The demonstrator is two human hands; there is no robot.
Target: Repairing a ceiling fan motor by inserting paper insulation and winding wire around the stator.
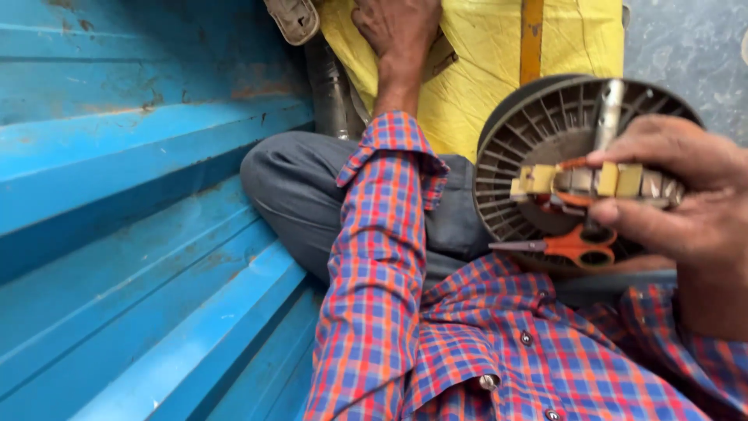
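Rotor (580, 168) sits clamped in our right hand (686, 195), shaft upright, scissors (573, 245) beneath, while our left hand (397, 27) presses flat on yellow sheet (483, 62).

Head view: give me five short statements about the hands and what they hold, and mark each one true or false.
1. The right hand holds a round, slotted motor part with a metal shaft. True.
2. Orange-handled scissors are at the right hand, against the round part. True.
3. The left hand grips the scissors. False: it is stretched out and rests on the yellow sheet, away from the scissors.
4. The panel on the left of the picture is red. False: it is blue and ribbed.
5. The shirt sleeve is plain white. False: it is checked in red, blue and orange.
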